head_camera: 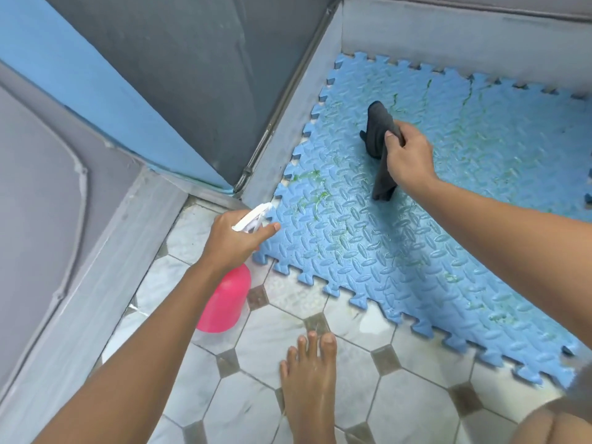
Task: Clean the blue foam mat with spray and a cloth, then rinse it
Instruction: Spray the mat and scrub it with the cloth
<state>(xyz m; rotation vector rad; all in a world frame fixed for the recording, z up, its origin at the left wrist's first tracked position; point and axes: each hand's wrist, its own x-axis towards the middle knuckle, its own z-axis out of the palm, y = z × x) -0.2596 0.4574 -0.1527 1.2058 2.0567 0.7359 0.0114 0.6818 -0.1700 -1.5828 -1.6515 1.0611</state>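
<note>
- Blue foam mat (400, 251) with jigsaw-toothed edges and a raised diamond-plate pattern lies flat on the tiled floor (320, 395), its far edge against a grey wall (448, 36) and its left edge along a grey ledge.
- Green streaks and smears mark the mat's surface, thickest toward the far side and near the left corner.
- Left hand (237, 238) is wrapped around the neck of a pink plastic spray bottle (224, 302) with a white trigger head (253, 219); the fingers are curled closed around it, and the index finger stretches forward beside the trigger.
- The white nozzle points toward the mat's near-left corner, just beside its toothed edge; the pink body hangs below the hand over the floor tiles.
- Right hand (407, 155) grips a dark grey cloth (381, 149), fingers and thumb pinched shut on its bunched middle.
- The cloth's ends stick out above and below the fist, and its lower end touches the mat.
- A bare foot (310, 379) stands on the pale octagonal tiles, near the mat's front edge but apart from it.
</note>
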